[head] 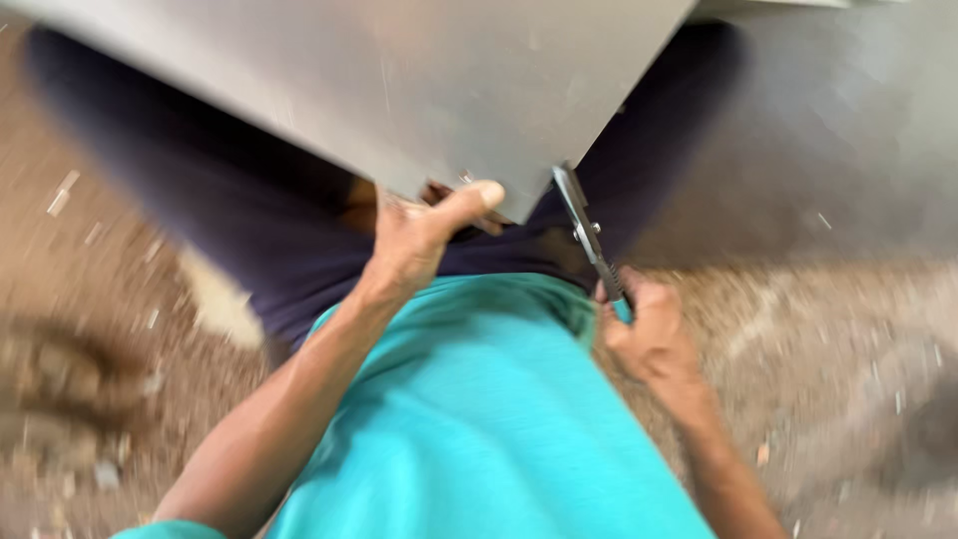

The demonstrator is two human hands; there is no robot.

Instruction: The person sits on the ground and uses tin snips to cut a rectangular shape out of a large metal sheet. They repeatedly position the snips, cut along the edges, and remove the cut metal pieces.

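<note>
Left hand [414, 240]: grips the grey metal sheet [399, 80] at its lower corner, thumb on top.
Right hand [649, 329]: closed around the handles of tin snips [589, 235], blades at the sheet's edge.
Ground [858, 339]: dirt, littered with scraps.

Hands: 2, left hand [414, 240] & right hand [644, 329] | metal sheet [399, 90]: 1 | tin snips [589, 235]: 1 pr | workers in shot: 1
</note>
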